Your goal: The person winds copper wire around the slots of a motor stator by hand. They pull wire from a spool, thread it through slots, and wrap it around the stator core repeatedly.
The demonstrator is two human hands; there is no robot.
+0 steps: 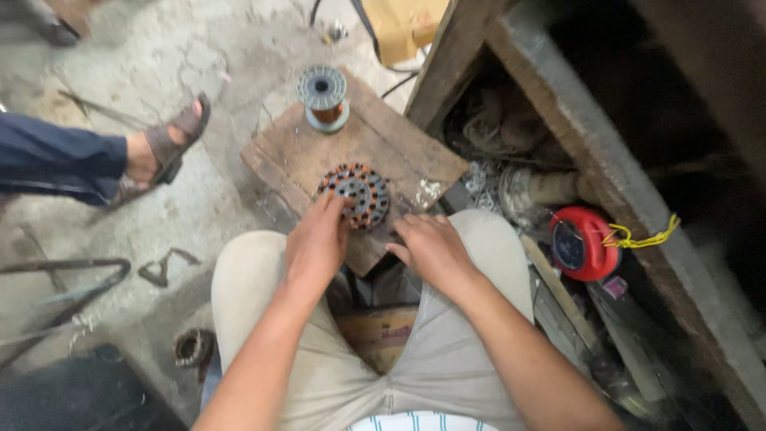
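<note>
- A round motor stator (356, 195) with copper windings and dark slots was seen lying flat on a worn wooden board (399, 152), near the board's front edge.
- The left hand (317, 239) was laid against the stator's near-left rim, fingers held close together with the tips touching the windings.
- The right hand (431, 247) was rested on the board's near edge just right of the stator, fingers curled loosely downward; whether anything was pinched could not be told.
- A spool of copper wire (323, 97) was stood upright at the board's far corner, well apart from the hands.
- A red cable reel (582, 243) was lodged in the clutter to the right.
- Another person's sandalled foot (163, 148) was placed on the concrete floor (207, 56) to the left.
</note>
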